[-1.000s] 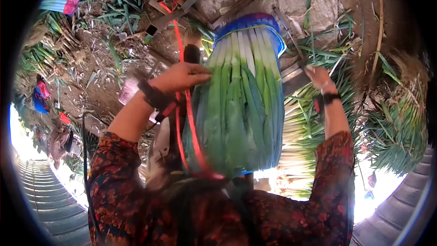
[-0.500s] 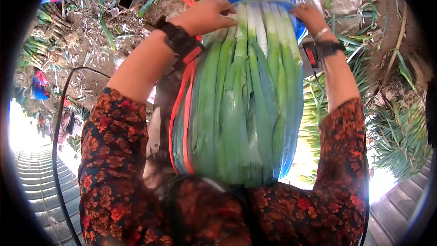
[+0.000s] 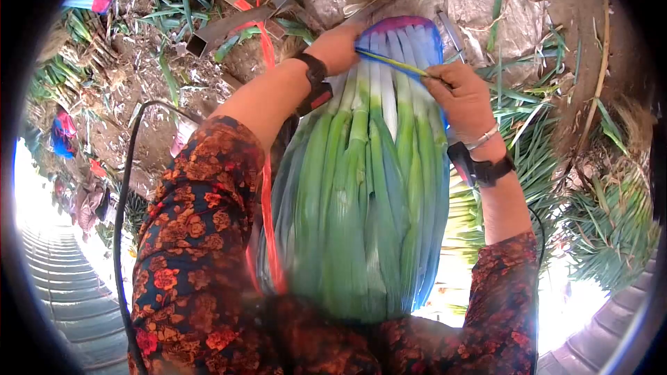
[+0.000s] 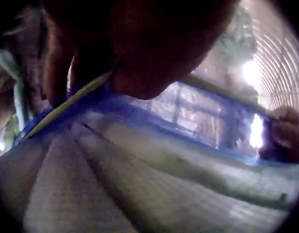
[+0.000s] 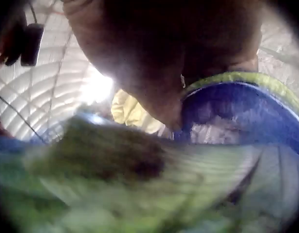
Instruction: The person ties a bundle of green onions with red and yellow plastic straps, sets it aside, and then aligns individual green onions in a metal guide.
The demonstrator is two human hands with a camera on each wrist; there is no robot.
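A big bundle of long green onions [image 3: 358, 187] lies in front of me, white ends away from me, inside a clear-and-blue plastic bag [image 3: 436, 38]. Across the white stalks runs the bag's yellow edge [image 3: 392, 62], pulled taut between my hands. My left hand [image 3: 338, 48] pinches this edge at the bundle's left side; in the left wrist view the yellow strip passes under its fingers. At the right side, my right hand [image 3: 464, 101] grips the same edge with curled fingers. The right wrist view shows the blue plastic [image 5: 232, 109] lifted in an arch above the stalks.
Red plastic twine [image 3: 267, 201] hangs left of the bundle. Metal bars [image 3: 240, 21] of a frame stand beyond it. Loose green onions [image 3: 458, 222] lie to the right, with another heap [image 3: 604, 201] farther out. Leaf scraps [image 3: 170, 90] cover the ground at left. A black cable [image 3: 125, 201] loops beside my left arm.
Both hands have moved to the bag's far end and taken hold of its yellow edge. The edge now slants across the white stalks. My left arm has swung inward, shifting the red twine.
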